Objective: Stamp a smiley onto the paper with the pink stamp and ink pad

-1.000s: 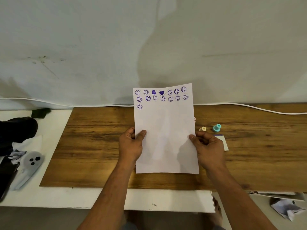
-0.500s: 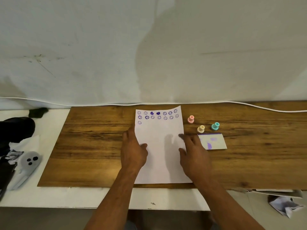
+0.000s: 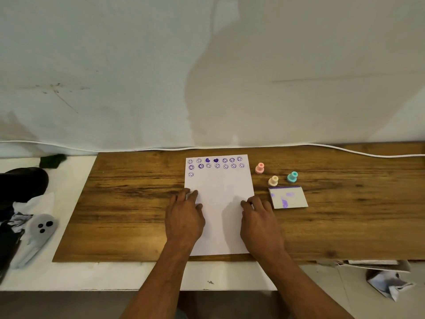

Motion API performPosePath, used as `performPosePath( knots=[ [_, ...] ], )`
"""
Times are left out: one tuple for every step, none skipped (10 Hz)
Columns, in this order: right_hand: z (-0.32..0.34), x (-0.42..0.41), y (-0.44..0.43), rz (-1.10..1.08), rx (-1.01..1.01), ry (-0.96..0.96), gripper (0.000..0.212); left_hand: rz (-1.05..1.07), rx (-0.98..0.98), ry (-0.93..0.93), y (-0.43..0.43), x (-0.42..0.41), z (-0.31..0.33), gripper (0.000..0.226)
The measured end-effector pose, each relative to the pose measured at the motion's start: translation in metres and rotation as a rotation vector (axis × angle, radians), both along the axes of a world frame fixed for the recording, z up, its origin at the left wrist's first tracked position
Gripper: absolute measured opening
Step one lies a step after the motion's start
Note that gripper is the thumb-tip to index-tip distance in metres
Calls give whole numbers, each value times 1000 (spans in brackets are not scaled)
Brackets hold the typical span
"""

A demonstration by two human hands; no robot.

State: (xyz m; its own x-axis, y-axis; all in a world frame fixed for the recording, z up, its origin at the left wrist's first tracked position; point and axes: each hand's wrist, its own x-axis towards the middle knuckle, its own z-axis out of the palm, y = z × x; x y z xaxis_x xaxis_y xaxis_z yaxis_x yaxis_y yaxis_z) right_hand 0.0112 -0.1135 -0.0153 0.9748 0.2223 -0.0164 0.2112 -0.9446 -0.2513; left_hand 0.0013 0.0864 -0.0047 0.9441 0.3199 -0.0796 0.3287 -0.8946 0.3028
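Observation:
A white paper lies flat on the wooden board, with rows of purple smileys and two hearts along its far edge. My left hand rests palm down on the paper's left edge. My right hand presses flat on its right edge. Neither hand holds anything. The pink stamp stands upright just right of the paper's far corner. The ink pad, white with purple smudges, lies right of my right hand.
A cream stamp and a teal stamp stand behind the ink pad. A white cable runs along the wall. A grey ghost-like toy and dark items lie at the left. Crumpled paper lies low at the right.
The paper went from being held up in both hands to lying flat on the board. Both hands now rest open on its edges, and the stamps and ink pad came into sight.

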Motion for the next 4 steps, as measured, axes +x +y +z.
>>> performPosePath(
  knots=[
    [3, -1, 2, 10, -22, 89, 55, -56, 10, 156, -7, -7, 3, 63],
    [14, -12, -1, 23, -44, 197, 61, -139, 25, 313, -10, -20, 15, 73],
    [34, 0, -3, 51, 22, 248, 59, -169, 30, 362, 1, -16, 33, 76],
    [62, 16, -6, 103, 20, 396, 59, -175, 58, 403, 11, -6, 63, 78]
  ],
)
